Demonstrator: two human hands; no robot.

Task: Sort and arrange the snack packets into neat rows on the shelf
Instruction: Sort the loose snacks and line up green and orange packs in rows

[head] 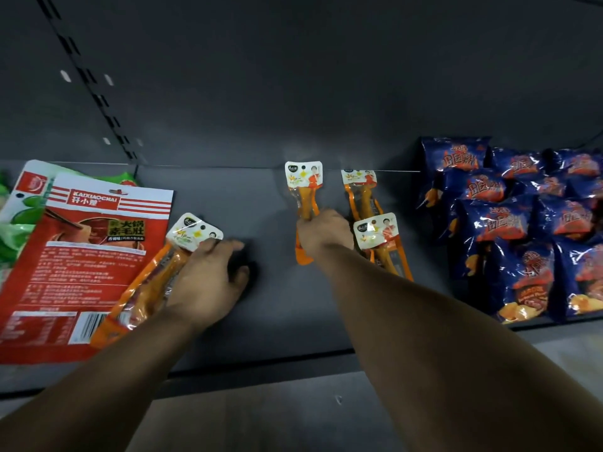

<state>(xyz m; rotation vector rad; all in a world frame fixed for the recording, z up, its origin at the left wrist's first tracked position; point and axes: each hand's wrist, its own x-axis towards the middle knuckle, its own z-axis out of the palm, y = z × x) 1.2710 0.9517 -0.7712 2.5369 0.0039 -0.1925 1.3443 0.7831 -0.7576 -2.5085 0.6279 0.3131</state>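
Several long orange snack packets with white header cards lie on the dark shelf [261, 314]. My left hand [208, 275] grips one orange packet [163, 265] that lies slanted, its lower end over a large red packet [78, 256]. My right hand [323, 231] grips the middle of another orange packet [305, 190], which points toward the back wall. Two more orange packets [362, 194] [380, 236] lie just right of that hand, one overlapping the other.
Several blue crisp bags [509, 223] fill the shelf's right side in rows. Green packets [19, 220] lie under and behind the red one at far left. The back wall has a slotted upright [98, 99]. The shelf's front edge [261, 370] runs below my forearms.
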